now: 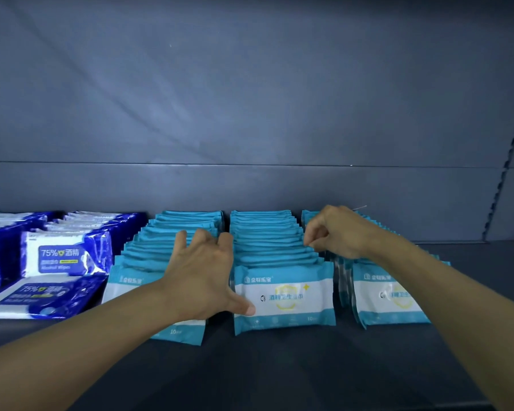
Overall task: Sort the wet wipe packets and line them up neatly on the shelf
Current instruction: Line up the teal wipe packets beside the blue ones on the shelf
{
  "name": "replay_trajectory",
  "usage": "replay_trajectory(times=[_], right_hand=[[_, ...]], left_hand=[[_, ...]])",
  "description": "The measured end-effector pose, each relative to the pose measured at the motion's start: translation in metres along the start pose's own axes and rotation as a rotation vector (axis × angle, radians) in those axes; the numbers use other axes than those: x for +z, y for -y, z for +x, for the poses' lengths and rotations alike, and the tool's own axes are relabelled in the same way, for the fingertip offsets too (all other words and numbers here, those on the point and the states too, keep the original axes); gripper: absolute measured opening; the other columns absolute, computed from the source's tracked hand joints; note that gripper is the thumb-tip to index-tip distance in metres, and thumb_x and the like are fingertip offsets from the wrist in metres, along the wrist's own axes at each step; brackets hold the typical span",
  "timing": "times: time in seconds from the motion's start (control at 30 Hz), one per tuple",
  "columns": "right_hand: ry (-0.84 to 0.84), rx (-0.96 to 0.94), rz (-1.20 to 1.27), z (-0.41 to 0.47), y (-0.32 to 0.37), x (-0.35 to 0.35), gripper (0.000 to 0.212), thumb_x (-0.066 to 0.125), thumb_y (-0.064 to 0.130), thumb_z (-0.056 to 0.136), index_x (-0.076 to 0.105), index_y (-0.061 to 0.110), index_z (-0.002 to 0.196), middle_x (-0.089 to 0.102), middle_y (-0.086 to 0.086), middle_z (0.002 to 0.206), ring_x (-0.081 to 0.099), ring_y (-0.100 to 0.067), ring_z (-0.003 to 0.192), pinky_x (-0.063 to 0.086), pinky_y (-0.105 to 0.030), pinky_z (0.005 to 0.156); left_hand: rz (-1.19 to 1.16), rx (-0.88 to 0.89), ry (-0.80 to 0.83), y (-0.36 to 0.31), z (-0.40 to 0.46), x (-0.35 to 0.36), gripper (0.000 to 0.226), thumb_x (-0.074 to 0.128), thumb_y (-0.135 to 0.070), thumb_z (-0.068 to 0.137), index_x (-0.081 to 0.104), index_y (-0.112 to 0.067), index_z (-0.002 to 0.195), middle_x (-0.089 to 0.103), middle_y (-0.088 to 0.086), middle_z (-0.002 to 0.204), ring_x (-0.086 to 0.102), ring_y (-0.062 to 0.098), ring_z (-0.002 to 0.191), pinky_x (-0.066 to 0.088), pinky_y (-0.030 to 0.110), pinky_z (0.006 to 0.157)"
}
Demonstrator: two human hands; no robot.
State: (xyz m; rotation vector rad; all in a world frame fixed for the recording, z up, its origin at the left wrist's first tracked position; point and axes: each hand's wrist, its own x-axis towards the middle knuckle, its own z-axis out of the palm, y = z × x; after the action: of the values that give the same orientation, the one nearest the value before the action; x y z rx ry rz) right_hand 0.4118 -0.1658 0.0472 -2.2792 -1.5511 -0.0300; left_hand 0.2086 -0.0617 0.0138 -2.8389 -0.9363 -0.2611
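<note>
Wet wipe packets fill the dark shelf (pixel 279 372) in front of us, standing on edge in rows that run back toward the grey rear panel (pixel 250 114). We take the middle teal row (pixel 282 295) as our landmark: its front packet faces us, white band and printed label in plain sight. Just left of it stands a second teal row (pixel 161 247), and just right of it a third teal row (pixel 389 298), whose front packets lean a little. Further left of the landmark sit the blue and white packets (pixel 57 256), marked 75%, one lying flat at the front edge.

Our left hand (pixel 202 271) rests across the tops of the left teal row, fingers spread and fairly straight, thumb touching the face of the landmark row's front packet. Our right hand (pixel 336 232) hovers over the gap between the landmark row and the right row, fingers curled inward; whether they pinch a packet edge we cannot tell.
</note>
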Motion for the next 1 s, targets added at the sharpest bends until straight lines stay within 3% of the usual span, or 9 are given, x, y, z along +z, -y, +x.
replay_trajectory(times=[0.13,0.23,0.33,0.43,0.53,0.67,0.77,1.0], right_hand=[[-0.023,0.036,0.083,0.004,-0.002,-0.001,0.011,0.072,0.005,0.079,0.069,0.015,0.082,0.072,0.001,0.077,0.067,-0.008,0.072,0.05,-0.016,0.07],[-0.033,0.023,0.083,0.007,-0.001,-0.001,0.012,0.074,0.006,0.078,0.066,0.016,0.079,0.071,0.001,0.076,0.062,-0.005,0.067,0.045,-0.012,0.063],[-0.052,-0.01,0.093,0.01,0.002,-0.007,0.007,0.071,0.01,0.081,0.069,0.016,0.08,0.07,0.002,0.076,0.061,-0.008,0.071,0.045,-0.017,0.068],[0.043,-0.002,-0.006,0.008,0.005,-0.013,0.007,0.068,0.018,0.085,0.074,0.015,0.084,0.071,0.007,0.084,0.063,-0.007,0.083,0.048,-0.023,0.08],[0.149,0.025,-0.09,0.007,0.008,-0.009,0.011,0.064,0.013,0.087,0.075,0.013,0.089,0.072,0.005,0.092,0.064,-0.009,0.088,0.051,-0.027,0.085],[0.142,0.044,-0.082,0.009,0.006,-0.004,0.012,0.062,0.011,0.089,0.072,0.014,0.084,0.071,0.004,0.087,0.06,-0.002,0.076,0.049,-0.02,0.079],[0.102,0.02,-0.092,0.009,0.003,-0.002,0.013,0.06,0.011,0.089,0.07,0.015,0.083,0.066,0.011,0.076,0.055,0.003,0.067,0.041,-0.009,0.063],[0.029,-0.028,-0.137,0.007,-0.004,0.001,0.014,0.06,0.011,0.089,0.065,0.017,0.077,0.057,0.015,0.074,0.052,-0.003,0.069,0.039,-0.015,0.062]], left_hand=[[-0.035,0.015,-0.013,0.0,0.002,0.004,0.104,0.067,-0.072,0.061,0.024,-0.02,0.14,0.043,-0.003,0.132,0.026,0.016,0.133,-0.001,0.045,0.115],[-0.05,0.015,-0.024,0.002,0.002,0.006,0.104,0.068,-0.071,0.061,0.022,-0.02,0.141,0.043,-0.005,0.134,0.025,0.014,0.134,-0.003,0.046,0.115],[-0.06,0.015,-0.047,0.002,0.002,0.007,0.102,0.068,-0.07,0.062,0.024,-0.021,0.139,0.042,-0.006,0.134,0.026,0.014,0.134,-0.005,0.046,0.115],[-0.074,0.007,-0.077,0.0,0.0,0.008,0.103,0.068,-0.071,0.06,0.023,-0.02,0.138,0.041,-0.006,0.131,0.025,0.013,0.133,-0.005,0.045,0.115],[-0.055,0.018,-0.12,-0.007,-0.004,0.014,0.116,0.067,-0.074,0.057,0.009,-0.021,0.143,0.033,-0.006,0.136,0.019,0.016,0.134,-0.003,0.046,0.115],[-0.013,0.047,-0.165,-0.014,-0.005,0.021,0.115,0.067,-0.075,0.054,0.011,-0.025,0.141,0.021,-0.004,0.141,0.012,0.018,0.137,-0.003,0.048,0.116],[-0.012,0.047,-0.175,-0.015,-0.004,0.024,0.11,0.067,-0.076,0.053,0.017,-0.026,0.137,0.021,-0.004,0.141,0.017,0.018,0.136,-0.002,0.049,0.116],[0.001,0.044,-0.177,-0.017,-0.005,0.025,0.107,0.067,-0.074,0.056,0.017,-0.023,0.136,0.021,-0.004,0.14,0.02,0.019,0.134,0.0,0.049,0.117]])
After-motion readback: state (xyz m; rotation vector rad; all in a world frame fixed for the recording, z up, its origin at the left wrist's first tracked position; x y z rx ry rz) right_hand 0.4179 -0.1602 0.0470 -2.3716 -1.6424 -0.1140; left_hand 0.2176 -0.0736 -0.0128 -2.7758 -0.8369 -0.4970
